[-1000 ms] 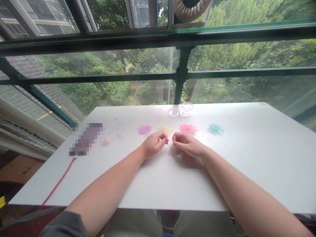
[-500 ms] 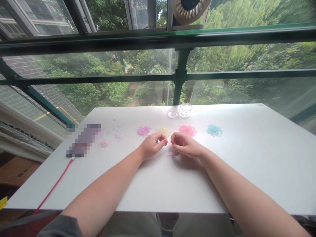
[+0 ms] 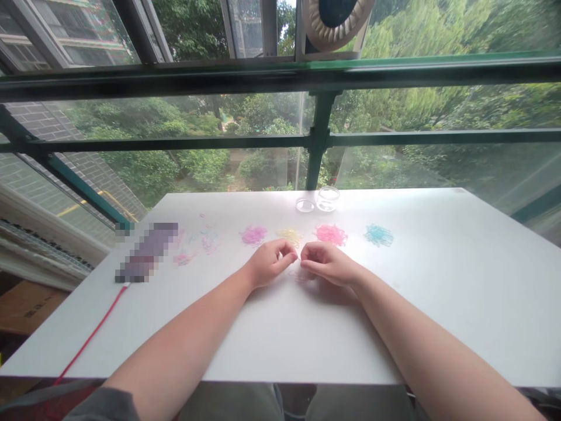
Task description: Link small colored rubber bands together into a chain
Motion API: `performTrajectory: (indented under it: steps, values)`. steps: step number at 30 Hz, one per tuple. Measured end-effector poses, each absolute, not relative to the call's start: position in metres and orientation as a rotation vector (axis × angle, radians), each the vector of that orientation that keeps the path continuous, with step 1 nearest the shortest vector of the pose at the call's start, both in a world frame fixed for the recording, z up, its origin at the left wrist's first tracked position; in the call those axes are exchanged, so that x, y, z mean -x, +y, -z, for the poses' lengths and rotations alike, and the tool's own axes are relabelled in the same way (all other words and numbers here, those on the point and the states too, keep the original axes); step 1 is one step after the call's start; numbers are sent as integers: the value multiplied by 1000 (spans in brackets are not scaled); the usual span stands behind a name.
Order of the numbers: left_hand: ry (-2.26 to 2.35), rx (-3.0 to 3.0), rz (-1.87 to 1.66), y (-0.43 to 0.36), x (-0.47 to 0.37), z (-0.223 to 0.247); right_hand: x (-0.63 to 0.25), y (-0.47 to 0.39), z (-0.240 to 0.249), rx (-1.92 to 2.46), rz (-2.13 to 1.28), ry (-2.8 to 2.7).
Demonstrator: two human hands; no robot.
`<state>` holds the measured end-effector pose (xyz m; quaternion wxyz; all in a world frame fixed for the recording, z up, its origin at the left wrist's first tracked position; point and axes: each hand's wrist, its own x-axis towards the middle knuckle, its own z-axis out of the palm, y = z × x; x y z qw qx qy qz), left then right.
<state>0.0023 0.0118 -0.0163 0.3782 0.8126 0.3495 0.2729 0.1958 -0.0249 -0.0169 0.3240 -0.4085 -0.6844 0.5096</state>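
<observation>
My left hand (image 3: 274, 261) is closed in a pinch, its fingertips almost meeting those of my right hand (image 3: 326, 261), which is pinched too. Whatever lies between the fingertips is too small to make out. A few pale pink loops (image 3: 301, 275) rest on the white table (image 3: 263, 333) just below the hands. Behind my left hand is a pile of yellow loops (image 3: 289, 235), with a purple pile (image 3: 253, 235) to its left. A bright pink pile (image 3: 332, 234) lies behind my right hand, and a teal pile (image 3: 379, 234) is farther right.
Mixed loose loops (image 3: 210, 241) are scattered at the left, near a blurred dark object (image 3: 149, 251) with a red cable (image 3: 92, 333). A clear round jar (image 3: 328, 199) and a clear lid (image 3: 305, 205) stand at the back edge by the window.
The hands have stayed nearly in place, fingertips a little closer together. The whole view has shifted slightly.
</observation>
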Motion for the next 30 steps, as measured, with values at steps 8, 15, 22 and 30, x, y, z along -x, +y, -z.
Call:
performTrajectory:
  steps: [8,15,22,30]
  values:
    - [869,-2113,-769,12,-2,16,-194,-26,13,1150,-1251,-1828]
    - [964,-1974,-1021,21,0,25,-194,-27,8,1101,-1331,-1815]
    - [825,-2069,-827,14,-2,20,-193,-27,9,1191,-1261,-1795]
    - [957,-1779,-1154,22,0,25,-194,-26,7,1107,-1270,-1818]
